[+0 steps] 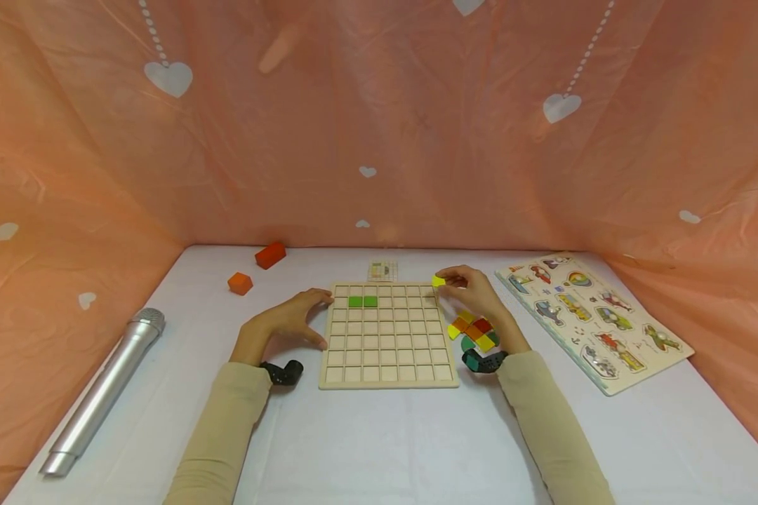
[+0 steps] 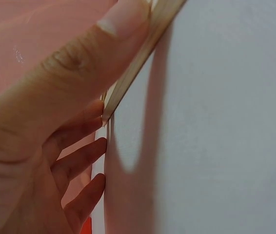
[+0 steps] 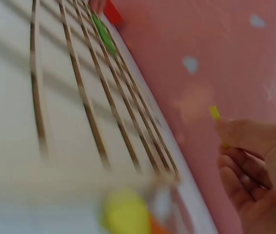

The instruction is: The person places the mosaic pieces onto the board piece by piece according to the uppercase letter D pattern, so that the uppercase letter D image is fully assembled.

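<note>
A wooden grid board (image 1: 388, 344) lies in the middle of the table, with two green square tiles (image 1: 363, 301) side by side near its upper left. At the board's left edge rests my left hand (image 1: 286, 317), fingers spread and thumb on the edge, as the left wrist view also shows. My right hand (image 1: 476, 291) pinches a yellow tile (image 3: 215, 112) between thumb and forefinger, raised near the board's upper right corner. Below that hand lies a loose heap of yellow, orange, red and green tiles (image 1: 474, 331), partly covered by the wrist.
A small patterned card (image 1: 382, 271) lies behind the board. To the right is a picture peg puzzle (image 1: 581, 308). An orange cube (image 1: 240, 283) and a red block (image 1: 270, 255) sit at the back left, a silver microphone (image 1: 104, 393) at the left edge.
</note>
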A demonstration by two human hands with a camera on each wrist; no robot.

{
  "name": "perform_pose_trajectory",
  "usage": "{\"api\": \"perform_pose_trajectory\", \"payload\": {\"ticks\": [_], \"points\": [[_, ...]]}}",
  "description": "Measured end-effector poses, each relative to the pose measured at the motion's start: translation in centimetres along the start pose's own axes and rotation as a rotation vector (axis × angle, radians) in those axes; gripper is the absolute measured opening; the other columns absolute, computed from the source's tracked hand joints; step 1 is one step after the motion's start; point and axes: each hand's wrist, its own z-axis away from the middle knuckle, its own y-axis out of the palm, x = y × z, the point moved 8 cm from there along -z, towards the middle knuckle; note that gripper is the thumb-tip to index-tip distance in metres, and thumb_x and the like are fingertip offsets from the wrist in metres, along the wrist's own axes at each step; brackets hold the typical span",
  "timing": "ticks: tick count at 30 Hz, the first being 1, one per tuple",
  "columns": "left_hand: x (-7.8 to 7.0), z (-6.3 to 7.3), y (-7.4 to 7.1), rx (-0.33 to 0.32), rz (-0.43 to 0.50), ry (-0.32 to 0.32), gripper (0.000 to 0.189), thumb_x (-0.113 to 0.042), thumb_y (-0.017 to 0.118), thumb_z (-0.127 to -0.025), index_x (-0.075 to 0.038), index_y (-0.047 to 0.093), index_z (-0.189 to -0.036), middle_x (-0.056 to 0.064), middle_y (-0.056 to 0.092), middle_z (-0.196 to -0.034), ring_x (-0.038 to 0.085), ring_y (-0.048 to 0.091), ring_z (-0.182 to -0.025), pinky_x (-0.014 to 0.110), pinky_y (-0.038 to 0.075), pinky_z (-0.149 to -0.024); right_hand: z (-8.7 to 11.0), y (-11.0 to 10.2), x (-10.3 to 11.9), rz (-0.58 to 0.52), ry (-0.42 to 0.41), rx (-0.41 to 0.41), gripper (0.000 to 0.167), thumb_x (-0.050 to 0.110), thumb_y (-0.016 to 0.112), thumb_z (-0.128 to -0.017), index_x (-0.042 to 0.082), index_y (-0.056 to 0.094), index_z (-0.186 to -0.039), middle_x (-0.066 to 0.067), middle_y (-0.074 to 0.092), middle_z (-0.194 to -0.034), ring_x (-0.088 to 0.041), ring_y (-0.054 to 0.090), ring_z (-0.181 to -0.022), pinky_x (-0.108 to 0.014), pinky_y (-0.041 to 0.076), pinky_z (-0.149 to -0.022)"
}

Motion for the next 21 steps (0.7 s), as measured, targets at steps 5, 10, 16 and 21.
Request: {"api": "perform_pose_trajectory", "payload": {"ticks": [5,10,16,21], "points": [[-0.1,-0.1,0.1,0.002,0.008,0.001,0.092,-0.031,0.087,-0.062,-0.008,0.041,-0.139,0.011,0.03,-0.148,0.031,0.023,-0.138,0.049,0.019,-0.113,-1.3,3.1,2.0,-0.042,-0.01,0.013,0.031,0.013,0.066,-0.087,0.0,0.063,-0.115,-0.017,0.057,-0.112,-0.027,0.055,-0.098,-0.036,0.049,-0.087],[-0.2,-0.2,0.1,-0.003,-0.011,0.038,0.09,-0.031,0.086,-0.062,-0.005,0.043,-0.137,0.013,0.032,-0.147,0.032,0.025,-0.137,0.048,0.02,-0.113,-2.2,6.0,2.9,-0.046,-0.009,0.046,0.029,0.014,0.066,-0.087,0.004,0.065,-0.113,-0.013,0.06,-0.112,-0.024,0.056,-0.098,-0.036,0.049,-0.086],[-0.2,-0.1,-0.1,-0.01,-0.022,0.051,0.089,-0.031,0.086,-0.062,-0.004,0.043,-0.136,0.014,0.033,-0.146,0.033,0.026,-0.136,0.049,0.021,-0.112,-2.6,8.2,2.8,-0.028,-0.026,0.047,0.025,0.01,0.07,-0.083,0.003,0.068,-0.107,-0.012,0.063,-0.106,-0.022,0.06,-0.09,-0.031,0.052,-0.079],[-0.3,0.0,-0.2,-0.012,-0.029,0.057,0.089,-0.031,0.086,-0.062,-0.004,0.043,-0.135,0.015,0.034,-0.145,0.033,0.026,-0.136,0.048,0.021,-0.113,-2.3,9.1,2.6,-0.014,-0.025,0.058,0.021,0.009,0.072,-0.081,0.004,0.069,-0.101,-0.01,0.063,-0.1,-0.019,0.06,-0.083,-0.027,0.052,-0.074]]}}
